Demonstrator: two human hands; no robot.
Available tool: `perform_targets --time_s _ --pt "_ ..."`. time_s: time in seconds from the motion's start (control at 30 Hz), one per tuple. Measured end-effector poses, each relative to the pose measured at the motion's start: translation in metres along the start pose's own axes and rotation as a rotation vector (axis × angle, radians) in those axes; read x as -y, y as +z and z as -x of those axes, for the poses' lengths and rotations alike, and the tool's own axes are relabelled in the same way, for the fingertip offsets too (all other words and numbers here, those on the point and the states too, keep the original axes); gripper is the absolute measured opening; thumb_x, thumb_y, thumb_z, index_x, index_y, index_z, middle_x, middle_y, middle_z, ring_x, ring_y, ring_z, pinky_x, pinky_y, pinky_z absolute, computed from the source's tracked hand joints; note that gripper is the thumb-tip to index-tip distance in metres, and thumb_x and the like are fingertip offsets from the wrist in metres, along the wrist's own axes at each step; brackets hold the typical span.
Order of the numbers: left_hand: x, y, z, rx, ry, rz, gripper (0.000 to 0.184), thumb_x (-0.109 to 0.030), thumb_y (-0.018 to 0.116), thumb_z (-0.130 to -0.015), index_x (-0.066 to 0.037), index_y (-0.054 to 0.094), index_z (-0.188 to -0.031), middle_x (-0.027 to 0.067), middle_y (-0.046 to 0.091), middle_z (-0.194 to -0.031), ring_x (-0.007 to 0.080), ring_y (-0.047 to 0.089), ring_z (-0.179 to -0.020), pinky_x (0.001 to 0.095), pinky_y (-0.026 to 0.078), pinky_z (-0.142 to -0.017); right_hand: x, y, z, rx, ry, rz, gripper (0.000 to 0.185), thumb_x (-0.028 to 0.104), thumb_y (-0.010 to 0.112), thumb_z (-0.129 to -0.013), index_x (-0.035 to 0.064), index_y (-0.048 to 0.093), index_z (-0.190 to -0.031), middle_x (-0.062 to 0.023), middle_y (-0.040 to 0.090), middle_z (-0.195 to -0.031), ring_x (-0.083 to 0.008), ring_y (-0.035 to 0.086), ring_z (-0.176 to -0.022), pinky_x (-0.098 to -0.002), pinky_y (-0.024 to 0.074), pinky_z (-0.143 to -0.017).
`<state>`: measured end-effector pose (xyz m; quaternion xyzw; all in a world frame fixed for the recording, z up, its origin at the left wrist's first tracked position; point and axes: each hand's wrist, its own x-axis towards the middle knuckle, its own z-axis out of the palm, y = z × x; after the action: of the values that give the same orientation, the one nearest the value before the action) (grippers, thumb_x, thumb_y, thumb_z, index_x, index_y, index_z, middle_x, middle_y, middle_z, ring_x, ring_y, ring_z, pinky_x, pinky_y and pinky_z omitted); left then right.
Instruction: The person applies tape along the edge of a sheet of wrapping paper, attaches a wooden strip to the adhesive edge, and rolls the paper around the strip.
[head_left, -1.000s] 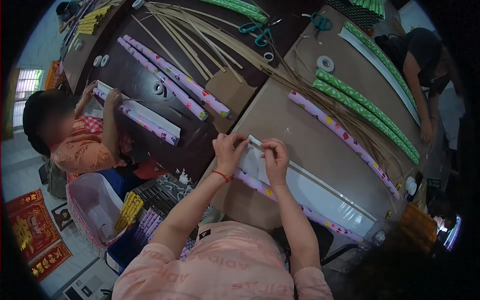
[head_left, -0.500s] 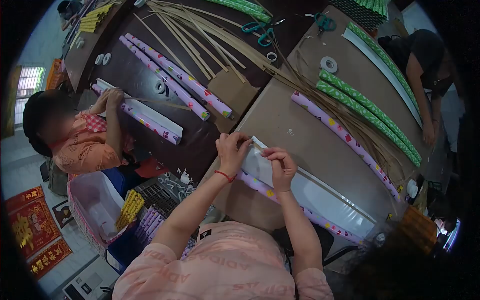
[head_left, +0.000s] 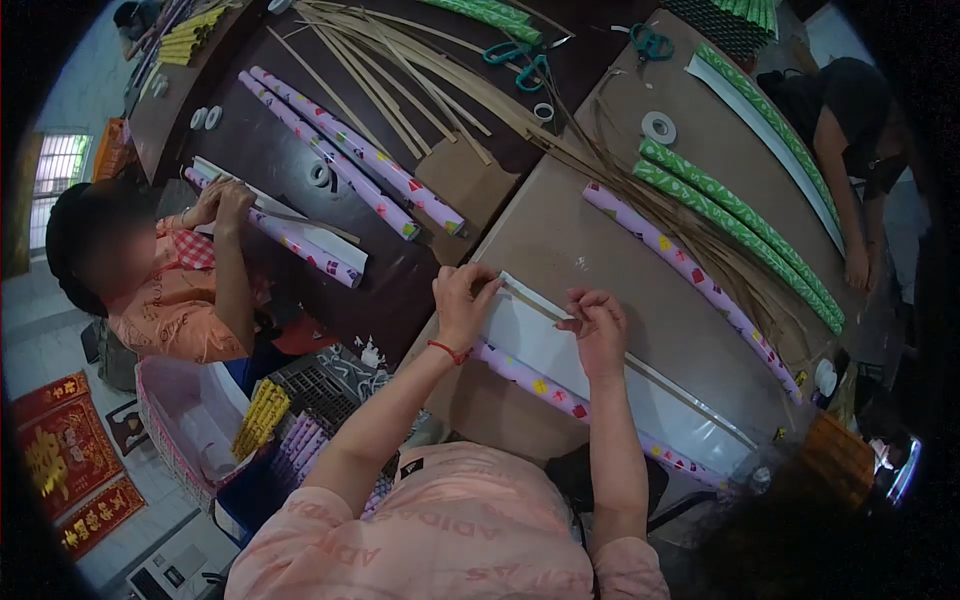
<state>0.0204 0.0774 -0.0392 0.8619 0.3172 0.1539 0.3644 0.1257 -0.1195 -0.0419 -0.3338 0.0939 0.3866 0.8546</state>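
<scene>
A partly unrolled sheet [head_left: 665, 410], white inside with a pink patterned roll [head_left: 530, 378] along its near side, lies on the table before me. A thin tan strip [head_left: 690, 402] runs along its far edge. My left hand [head_left: 465, 308] pinches the sheet's upper left corner at the strip's end, fingers closed. Farther right, my right hand [head_left: 597, 325] is over the same edge with fingers curled; thumb and index finger are close to the strip, and whether they grip it is hidden.
Beyond the sheet lie a pink roll [head_left: 690, 270], green rolls [head_left: 740, 230], many tan strips [head_left: 440, 85], scissors [head_left: 650, 42] and tape [head_left: 658, 127]. A co-worker [head_left: 180, 290] handles a sheet at the left; another person [head_left: 850, 150] leans in at the right.
My right hand has moved right along the strip, away from my left hand, which stays at the corner. The left co-worker's hands have shifted along their sheet.
</scene>
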Motion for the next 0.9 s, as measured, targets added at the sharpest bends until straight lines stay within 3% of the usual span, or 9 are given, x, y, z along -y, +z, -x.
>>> perform_targets --time_s 0.07,0.1,0.17,0.2,0.3,0.53,0.6,0.9 --pt "0.003 0.0 -0.001 -0.001 0.012 0.024 0.01 -0.018 0.076 -0.08 -0.013 0.07 -0.085 0.0007 0.065 -0.081 0.022 0.053 -0.083 0.0366 0.038 -0.079 -0.001 0.009 0.014 -0.031 -0.138 0.478 0.016 -0.001 0.053 -0.089 0.0014 0.065 -0.099 -0.0129 0.066 -0.104 -0.0205 0.067 -0.085 -0.0376 0.0603 -0.075" --pt "0.004 0.001 -0.001 -0.005 0.023 0.049 0.011 -0.018 0.076 -0.08 -0.012 0.07 -0.085 0.0013 0.065 -0.082 0.0225 0.053 -0.083 0.0367 0.038 -0.079 -0.006 0.013 0.018 -0.034 -0.138 0.479 0.016 -0.001 0.053 -0.089 0.0014 0.065 -0.099 -0.0129 0.066 -0.104 -0.0205 0.067 -0.085 -0.0376 0.0603 -0.075" --pt "0.003 -0.004 -0.003 0.019 0.021 0.038 0.01 -0.018 0.076 -0.08 -0.012 0.07 -0.085 0.0019 0.064 -0.082 0.0229 0.054 -0.083 0.0366 0.039 -0.078 -0.015 0.022 0.026 0.128 -0.557 1.288 0.02 -0.001 0.057 -0.088 0.0005 0.066 -0.106 -0.013 0.065 -0.106 -0.0246 0.066 -0.09 -0.0362 0.0556 -0.078" --pt "0.002 -0.005 -0.003 0.041 0.02 0.025 0.01 -0.018 0.076 -0.08 -0.011 0.071 -0.085 0.0025 0.063 -0.082 0.0233 0.054 -0.083 0.0366 0.04 -0.077 -0.023 0.019 0.026 0.203 -0.615 1.423 0.027 -0.001 0.062 -0.086 0.0017 0.065 -0.113 -0.0117 0.063 -0.109 -0.0282 0.062 -0.095 -0.0379 0.0507 -0.083" --pt "0.004 -0.005 -0.004 0.039 -0.005 0.051 0.009 -0.017 0.076 -0.08 -0.01 0.073 -0.086 0.0039 0.062 -0.081 0.0238 0.055 -0.082 0.0365 0.041 -0.076 -0.03 0.026 0.027 0.246 -0.62 1.654 0.033 0.003 0.064 -0.086 0.0053 0.064 -0.119 -0.0097 0.06 -0.112 -0.0297 0.059 -0.099 -0.0415 0.0484 -0.086" --pt "0.008 -0.005 -0.005 0.016 0.021 0.087 0.009 -0.015 0.076 -0.08 -0.009 0.074 -0.086 0.0057 0.062 -0.081 0.0247 0.056 -0.082 0.0367 0.043 -0.075 -0.039 0.025 0.018 0.24 -0.644 1.764 0.039 0.011 0.065 -0.087 0.0078 0.062 -0.126 -0.0089 0.056 -0.108 -0.0305 0.055 -0.097 -0.0457 0.0452 -0.084" --pt "0.008 -0.007 -0.005 0.055 0.042 0.038 0.009 -0.01 0.075 -0.082 -0.005 0.073 -0.089 0.0074 0.062 -0.084 0.0243 0.058 -0.083 0.0357 0.047 -0.072 -0.04 0.028 0.018 0.23 -0.631 1.797 0.042 0.012 0.065 -0.087 0.0104 0.061 -0.129 -0.0082 0.053 -0.105 -0.029 0.054 -0.096 -0.0452 0.045 -0.083" --pt "0.007 -0.006 -0.006 0.016 0.036 0.061 0.008 -0.013 0.077 -0.079 -0.008 0.074 -0.085 0.0062 0.065 -0.08 0.0252 0.058 -0.079 0.037 0.044 -0.072 -0.043 0.037 0.015 0.207 -0.595 1.87 0.046 0.014 0.067 -0.086 0.0128 0.059 -0.132 -0.0072 0.051 -0.104 -0.0274 0.052 -0.096 -0.044 0.0443 -0.084"
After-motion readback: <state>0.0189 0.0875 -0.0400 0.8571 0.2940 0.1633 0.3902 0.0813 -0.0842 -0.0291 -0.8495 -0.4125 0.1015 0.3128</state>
